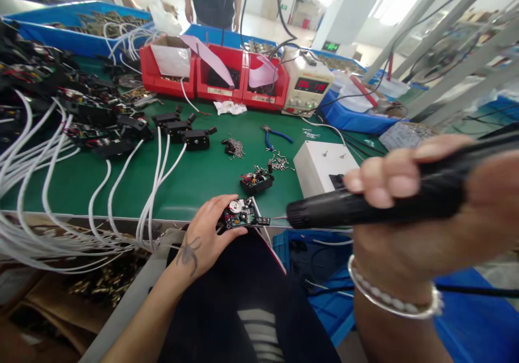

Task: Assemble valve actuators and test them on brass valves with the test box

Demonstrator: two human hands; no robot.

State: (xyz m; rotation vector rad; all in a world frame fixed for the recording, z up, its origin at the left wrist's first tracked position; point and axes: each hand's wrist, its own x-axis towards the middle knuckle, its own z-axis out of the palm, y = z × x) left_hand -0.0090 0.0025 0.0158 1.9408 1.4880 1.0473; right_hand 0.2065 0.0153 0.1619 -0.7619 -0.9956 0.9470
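My left hand (208, 230) grips a small black device housing (240, 214) between thumb and fingers at the table's front edge; its open face shows a circuit board, a round silver part and wires. My right hand (409, 211) is wrapped round a black electric screwdriver (336, 207), held sideways. Its thin bit points left at the terminal end of the housing; whether the tip touches cannot be made out. Just beyond lies a second open housing (256, 180) with red wires. Small screws (279, 162) are heaped behind it.
Blue-handled pliers (278, 134) and a white box (322, 165) with switches lie on the green table (194, 184). Red bins (221, 76) and a power supply (307, 84) stand behind. Finished-looking black housings (197, 139) with white cables fill the left. A person (217, 0) stands beyond.
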